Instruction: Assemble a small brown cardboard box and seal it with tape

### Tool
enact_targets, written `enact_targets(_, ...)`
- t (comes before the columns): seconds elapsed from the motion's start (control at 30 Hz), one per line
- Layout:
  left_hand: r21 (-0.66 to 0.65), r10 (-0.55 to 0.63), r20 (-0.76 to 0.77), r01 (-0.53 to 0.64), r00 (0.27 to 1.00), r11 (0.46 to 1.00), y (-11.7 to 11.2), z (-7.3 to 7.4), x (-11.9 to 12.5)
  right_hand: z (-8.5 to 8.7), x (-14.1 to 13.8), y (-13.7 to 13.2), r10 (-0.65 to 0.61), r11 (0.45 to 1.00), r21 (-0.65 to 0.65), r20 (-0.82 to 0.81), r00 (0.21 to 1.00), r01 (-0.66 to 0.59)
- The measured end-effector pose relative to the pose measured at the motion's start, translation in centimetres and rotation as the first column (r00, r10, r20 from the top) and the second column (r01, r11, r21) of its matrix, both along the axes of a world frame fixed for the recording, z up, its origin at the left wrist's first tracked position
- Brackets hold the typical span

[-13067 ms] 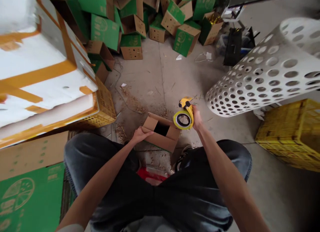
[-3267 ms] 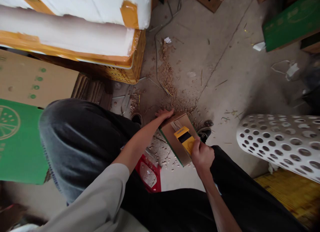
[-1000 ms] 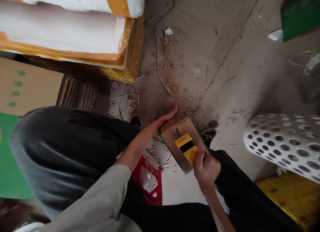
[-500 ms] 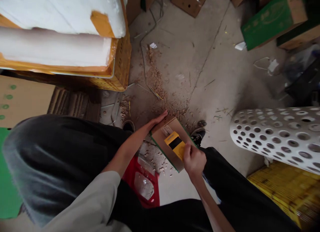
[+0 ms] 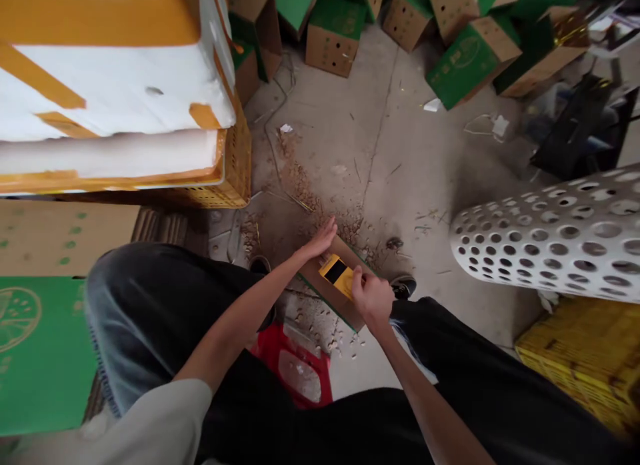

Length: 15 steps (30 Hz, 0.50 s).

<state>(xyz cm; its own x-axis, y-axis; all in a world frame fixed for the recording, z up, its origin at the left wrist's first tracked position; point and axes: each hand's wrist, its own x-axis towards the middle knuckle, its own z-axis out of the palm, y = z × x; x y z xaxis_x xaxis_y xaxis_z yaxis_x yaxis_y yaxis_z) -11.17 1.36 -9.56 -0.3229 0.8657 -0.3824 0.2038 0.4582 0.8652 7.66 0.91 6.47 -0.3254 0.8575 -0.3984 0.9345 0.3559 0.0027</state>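
Between my knees is a cardboard box [image 5: 353, 313] with a plain brown face upward and green along its edges. My right hand [image 5: 373, 295] is closed around the rear end of a yellow handheld tool [image 5: 341, 277] with a black panel on top. The tool lies over the brown face, its front end pointing toward my left hand. My left hand [image 5: 321, 239] rests on the far left part of the box, fingers stretched out, close to the tool's front. What the tool's front end touches is too small to tell.
Small brown scraps [image 5: 300, 185] litter the floor beyond the box. A red plastic stool [image 5: 320, 378] shows beneath me. White foam boxes [image 5: 120, 95] on a yellow crate stand left. A white perforated basket [image 5: 545, 245] lies right, above a yellow crate [image 5: 575, 365]. Several green-and-brown boxes [image 5: 335, 38] are ahead.
My left hand has shifted from the box's far left edge onto its upper face, nearer the tool. The tool has moved slightly toward that end. The view has tilted up, showing more boxes.
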Motion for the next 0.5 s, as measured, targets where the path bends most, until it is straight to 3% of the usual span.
enact_targets(0.07,0.027,0.006,-0.264,0.001,0.964,1.000,-0.5,1.3,0.6,0.1,-0.2,-0.2,-0.011,1.000,-0.002,-0.008,1.000,0.011)
enact_targets(0.2,0.005,-0.028,-0.669,0.041,0.743,0.999,-1.1,3.4,1.5,0.7,-1.0,0.0,0.003,0.998,-0.059,-0.014,1.000,-0.004)
enact_targets(0.33,-0.082,-0.145,-0.796,0.132,0.588,0.988,-1.0,4.1,1.4,1.3,-1.8,0.3,0.042,0.994,-0.100,0.021,0.999,-0.040)
enact_targets(0.5,-0.145,-0.203,-0.850,0.155,0.486,0.977,-1.0,4.3,1.2,1.7,-1.1,0.3,0.150,0.968,-0.211,0.069,0.986,-0.133)
